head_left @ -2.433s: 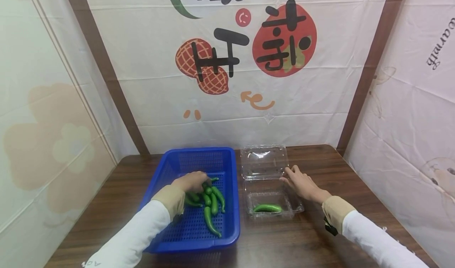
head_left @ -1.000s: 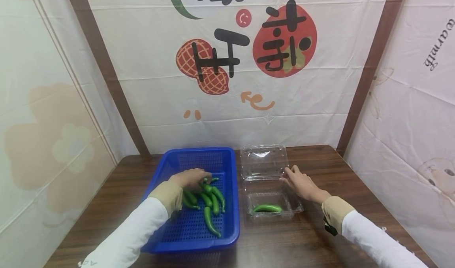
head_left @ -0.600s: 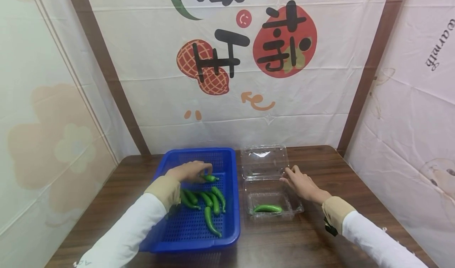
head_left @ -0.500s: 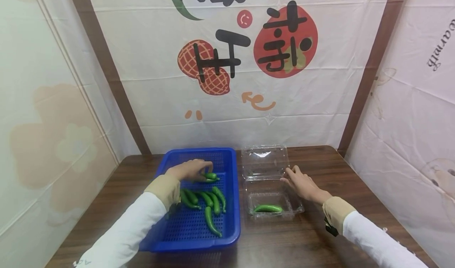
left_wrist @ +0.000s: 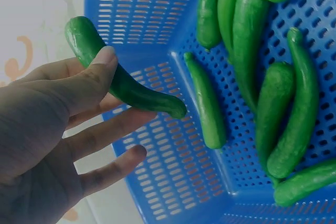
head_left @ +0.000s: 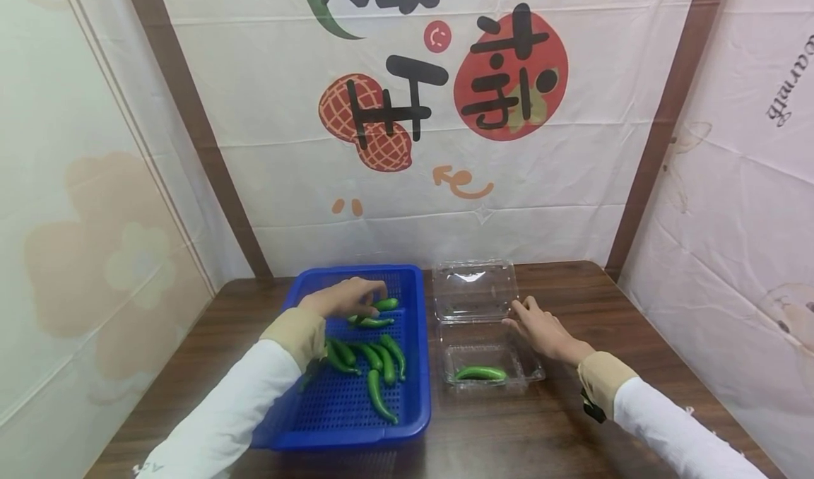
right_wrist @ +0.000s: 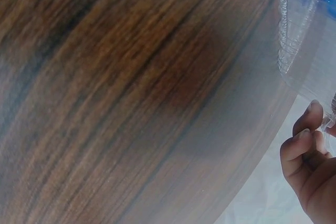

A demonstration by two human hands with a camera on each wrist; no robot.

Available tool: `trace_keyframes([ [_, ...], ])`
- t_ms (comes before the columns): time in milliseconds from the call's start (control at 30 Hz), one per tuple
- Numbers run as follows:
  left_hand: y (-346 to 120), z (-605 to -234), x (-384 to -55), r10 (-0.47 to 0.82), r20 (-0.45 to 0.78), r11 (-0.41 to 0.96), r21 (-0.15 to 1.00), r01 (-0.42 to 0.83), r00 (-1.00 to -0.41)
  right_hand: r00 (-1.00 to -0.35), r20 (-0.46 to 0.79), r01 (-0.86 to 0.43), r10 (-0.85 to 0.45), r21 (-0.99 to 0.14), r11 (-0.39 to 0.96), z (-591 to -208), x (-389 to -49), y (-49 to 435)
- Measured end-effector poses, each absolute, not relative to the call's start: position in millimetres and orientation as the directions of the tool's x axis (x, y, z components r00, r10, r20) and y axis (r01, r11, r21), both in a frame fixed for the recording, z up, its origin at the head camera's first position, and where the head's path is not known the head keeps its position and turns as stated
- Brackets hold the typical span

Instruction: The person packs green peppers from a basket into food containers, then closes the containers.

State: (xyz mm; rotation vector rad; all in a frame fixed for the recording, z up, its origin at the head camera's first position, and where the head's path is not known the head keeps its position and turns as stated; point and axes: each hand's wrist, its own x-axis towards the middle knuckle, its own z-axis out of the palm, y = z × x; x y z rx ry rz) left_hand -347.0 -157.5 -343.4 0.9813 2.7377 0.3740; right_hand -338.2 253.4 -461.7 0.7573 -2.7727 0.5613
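Note:
My left hand [head_left: 345, 297] pinches a curved green chili pepper [left_wrist: 128, 85] between thumb and fingers, raised over the far end of the blue plastic basket [head_left: 421, 366]. Beneath it, one green pepper [left_wrist: 207, 103] lies apart near the basket wall, while several more [head_left: 381, 362] are grouped toward the middle. My right hand [head_left: 542, 330] holds the right edge of an open clear plastic clamshell box [head_left: 473, 290] near its hinge, fingertips pinching the rim in the right wrist view. A single green pepper [head_left: 481, 374] lies in the box's bottom half.
Basket and box stand side by side on a brown wood-grain table [head_left: 483, 429], the basket on the left. A printed white cloth [head_left: 286, 182] hangs behind the table, with more cloth at both sides.
My left hand has moved from the pepper pile to the basket's far end and lifted one pepper clear of the others. My right hand has stayed at the box edge.

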Motion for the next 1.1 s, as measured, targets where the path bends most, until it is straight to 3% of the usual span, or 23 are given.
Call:
trace_keyframes([
  [233,-147,-338,-347,0.646,-0.095,0.74,0.324,0.59,-0.757,-0.844,0.298,-0.527,-0.446,-0.303,0.794,-463,-338,255],
  [1100,-103,-335,-346,0.69,0.018,0.703,0.222,0.676,-0.724,-0.839,0.317,-0.532,-0.443,-0.3,0.792,-461,-337,252],
])
